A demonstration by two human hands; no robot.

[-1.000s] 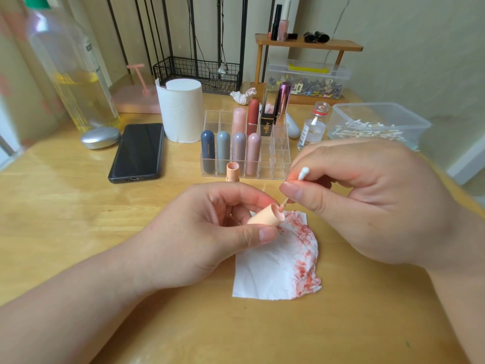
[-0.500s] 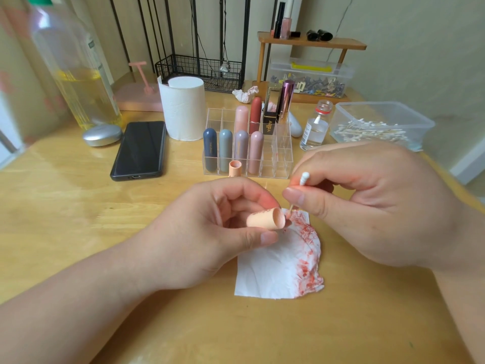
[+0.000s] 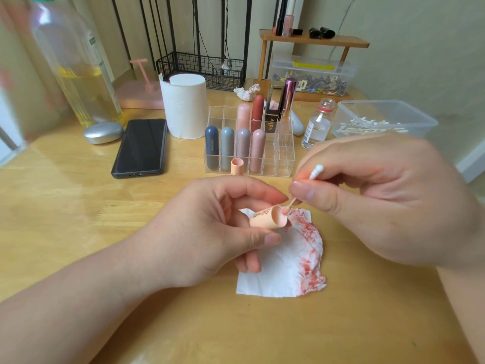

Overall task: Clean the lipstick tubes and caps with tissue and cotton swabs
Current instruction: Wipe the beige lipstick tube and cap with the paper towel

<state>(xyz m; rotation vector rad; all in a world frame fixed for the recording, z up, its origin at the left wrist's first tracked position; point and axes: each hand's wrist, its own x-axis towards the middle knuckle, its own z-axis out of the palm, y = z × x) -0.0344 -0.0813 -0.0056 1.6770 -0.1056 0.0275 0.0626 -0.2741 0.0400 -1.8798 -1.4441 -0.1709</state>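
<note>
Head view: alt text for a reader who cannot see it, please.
The left hand holds a peach lipstick cap on its side while the right hand pinches a cotton swab, its lower tip at the cap's open mouth. Under them a red-stained tissue lies on the wooden table; a clear organizer of lipsticks stands behind.

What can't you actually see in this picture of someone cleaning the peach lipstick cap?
Head view:
- Closed end of the peach cap: covered by the left hand.
- Middle of the cotton swab: covered by fingers of the right hand.
- Top of the big bottle: cut off by the upper edge.
- Label on the small glass vial: too small to read.
</note>
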